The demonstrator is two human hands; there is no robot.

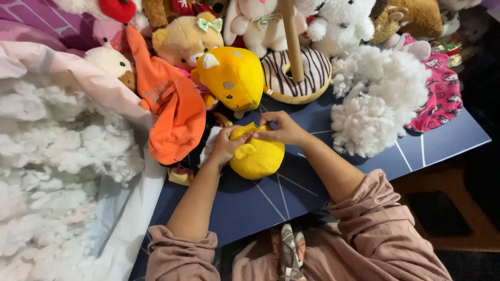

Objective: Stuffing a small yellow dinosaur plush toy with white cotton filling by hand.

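Head view: both hands, left hand (225, 147) and right hand (281, 128), pinch the yellow plush toy's (259, 158) opening mid-table (250, 208); it looks plump, fingers grasping fabric, loose stuffing (372, 104) unused nearby.

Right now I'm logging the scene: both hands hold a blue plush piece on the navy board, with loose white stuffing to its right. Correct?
Not quite: the plush piece is yellow, not blue, as the head view shows. Both the left hand and right hand hold it on the navy board, with white stuffing to its right.
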